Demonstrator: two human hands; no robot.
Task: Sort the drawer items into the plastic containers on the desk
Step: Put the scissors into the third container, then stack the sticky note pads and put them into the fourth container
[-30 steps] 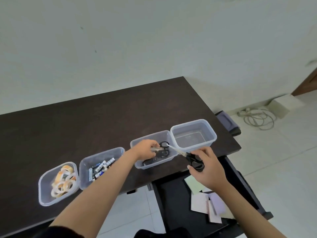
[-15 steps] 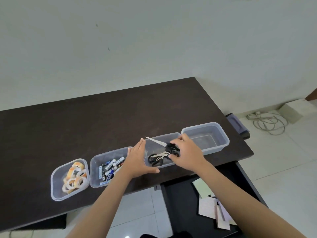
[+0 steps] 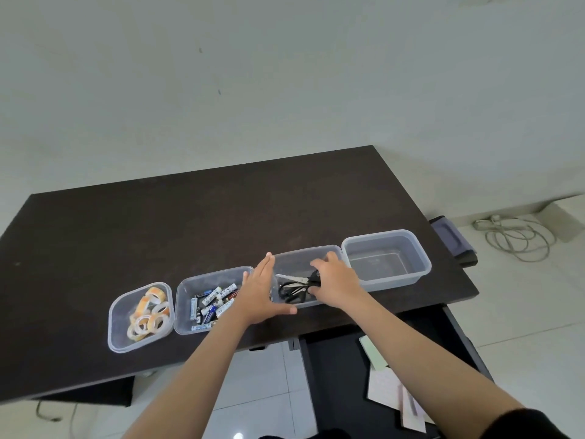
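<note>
No writing can be read: the batteries [image 3: 212, 304] carry blue, white and black labels too small to make out. Four clear tubs stand in a row near the front edge of the dark tabletop [image 3: 190, 223]. The tape tub [image 3: 117, 321] holds tape rolls [image 3: 148, 313], the battery tub [image 3: 185, 288] the batteries, the scissors tub [image 3: 300, 253] black-handled scissors [image 3: 296, 286], and the right tub [image 3: 421, 264] nothing. The left hand [image 3: 259, 291] lies open and flat, fingers together and pointing away, against the scissors tub's left wall with the thumb along its front. The right hand [image 3: 335, 280] reaches into that tub, fingers curled over the scissor handles; whether it grips them cannot be told. Below the tabletop, the open drawer [image 3: 335, 375] holds paper pads [image 3: 384, 386]
</note>
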